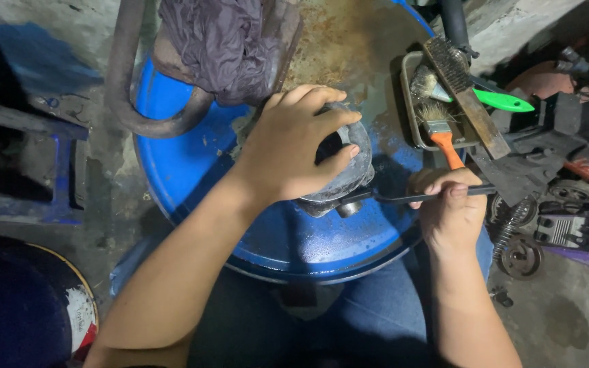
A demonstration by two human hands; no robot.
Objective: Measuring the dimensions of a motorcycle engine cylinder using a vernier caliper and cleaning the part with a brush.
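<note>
1. The left hand (294,146) is clamped over a grey, rounded metal engine part (345,160), fingers curled across its top and thumb pressing its near side.
2. The right hand (452,208), at 3 o'clock from the left, is closed in a fist on a thin dark metal tool (403,197) that lies level, its tip reaching to 9 o'clock and meeting the lower edge of the grey part.
3. The grey part sits near the middle of a round blue metal drum top (206,163), whose far area, toward 12 o'clock, is rusty and brown.
4. At 1 o'clock from the right hand a shallow metal tray (409,102) rests at the drum's edge, holding a small orange-handled paintbrush (441,133), a green-handled brush (502,101) and a long wooden wire brush (468,95) laid across it.
5. At 11 o'clock from the left hand a crumpled dark purple cloth (223,44) lies on a brown block, with a thick curved grey pipe (127,82) bending beside it.
6. At 3 o'clock from the right hand, off the drum, dark gears and metal parts (523,255) are scattered on the floor.
7. At 7 o'clock, low in view, a dark round can (22,307) stands just beside the left forearm.
</note>
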